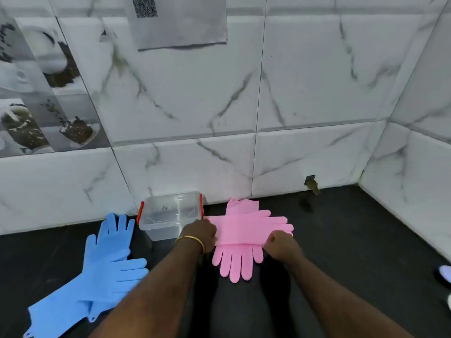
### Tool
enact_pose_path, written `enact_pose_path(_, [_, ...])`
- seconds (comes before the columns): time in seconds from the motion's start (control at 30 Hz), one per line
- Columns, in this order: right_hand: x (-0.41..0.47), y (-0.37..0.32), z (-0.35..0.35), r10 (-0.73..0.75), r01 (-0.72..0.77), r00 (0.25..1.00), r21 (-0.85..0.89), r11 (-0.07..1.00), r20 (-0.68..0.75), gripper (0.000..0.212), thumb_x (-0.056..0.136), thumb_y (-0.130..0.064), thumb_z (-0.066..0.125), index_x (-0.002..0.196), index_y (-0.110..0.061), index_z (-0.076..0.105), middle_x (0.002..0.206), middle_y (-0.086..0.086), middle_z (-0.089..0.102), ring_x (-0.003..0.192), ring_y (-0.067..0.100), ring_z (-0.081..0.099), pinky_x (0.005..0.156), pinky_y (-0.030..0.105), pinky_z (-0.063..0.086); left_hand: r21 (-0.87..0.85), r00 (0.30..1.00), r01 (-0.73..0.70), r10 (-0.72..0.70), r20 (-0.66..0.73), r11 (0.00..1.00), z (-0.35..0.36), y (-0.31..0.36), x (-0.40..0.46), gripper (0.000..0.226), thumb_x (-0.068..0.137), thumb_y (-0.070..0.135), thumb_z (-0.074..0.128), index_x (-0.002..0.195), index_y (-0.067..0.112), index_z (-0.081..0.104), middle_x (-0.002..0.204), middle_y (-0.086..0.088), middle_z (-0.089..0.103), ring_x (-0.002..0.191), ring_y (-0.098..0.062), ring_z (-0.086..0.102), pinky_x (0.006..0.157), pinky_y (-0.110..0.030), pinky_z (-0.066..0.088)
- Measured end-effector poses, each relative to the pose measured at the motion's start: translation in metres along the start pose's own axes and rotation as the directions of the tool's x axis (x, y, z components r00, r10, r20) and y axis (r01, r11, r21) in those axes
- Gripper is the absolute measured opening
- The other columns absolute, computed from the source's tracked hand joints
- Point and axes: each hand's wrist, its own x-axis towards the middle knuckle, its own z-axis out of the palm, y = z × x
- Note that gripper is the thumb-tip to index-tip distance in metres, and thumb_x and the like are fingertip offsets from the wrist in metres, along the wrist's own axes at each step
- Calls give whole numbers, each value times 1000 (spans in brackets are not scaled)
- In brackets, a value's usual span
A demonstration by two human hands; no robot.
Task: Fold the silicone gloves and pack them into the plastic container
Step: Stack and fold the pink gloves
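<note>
- Two pairs on the dark counter (341,240): pink gloves (246,230) crossed in the middle, blue gloves (109,264) off to the left, untouched.
- Step in hand, I'd say: folding the pink pair. Left hand (201,234) and right hand (280,242) both pinch the near edge of the top glove, one at each end.
- Plastic container (170,213) stands open, no lid on, nothing in it that I can make out, against the wall, just left of the pink pair.
- Next move likely calls for doubling the pair small enough for the container mouth; silicone may spring back, so keep it pressed.
- Room: wall (292,106) close behind, corner on the right, bare counter right of the gloves. Short hop left to the container.
</note>
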Motion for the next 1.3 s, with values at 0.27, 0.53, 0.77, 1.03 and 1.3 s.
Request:
enact_pose_path(0.27, [8,24,24,-139,140,990,7,990,-32,19,88,-26,59,88,-15,74,97,-2,70,90,17,63,81,36,55,121,993,6,-20,115,993,61,8,10,47,91,27,48,136,15,52,154,-9,33,137,-30,37,113,-43,32])
enact_pose_path(0.53, [8,36,35,-197,207,970,61,976,-139,19,89,-27,58,100,-25,74,103,-8,70,96,13,61,81,31,53,139,995,-36,49,-90,990,28,12,16,42,82,19,53,123,12,58,128,-10,56,116,-28,53,101,-38,39])
enact_pose_path(0.77, [-8,20,52,75,122,929,493,861,-361,40,88,-17,68,128,-17,64,120,-5,67,114,20,62,92,35,51,104,918,-192,216,-332,976,-61,38,27,50,85,4,55,133,11,45,128,-12,46,96,-33,61,79,-44,51])
enact_pose_path(1.03, [-36,-34,28,393,23,863,801,598,-318,48,86,-14,71,130,-13,52,133,8,55,111,25,60,96,46,53,-304,918,-286,169,-358,909,-149,81,31,66,76,-4,59,139,8,41,136,-10,36,112,-31,55,94,-41,49])
enact_pose_path(1.3, [-86,-128,24,-150,295,954,734,612,-259,37,88,-31,71,121,-37,56,120,-21,61,110,0,59,89,12,45,-932,995,-99,53,-86,349,-213,103,-12,66,68,-18,69,127,-2,46,106,-11,51,72,-28,65,46,-32,58])
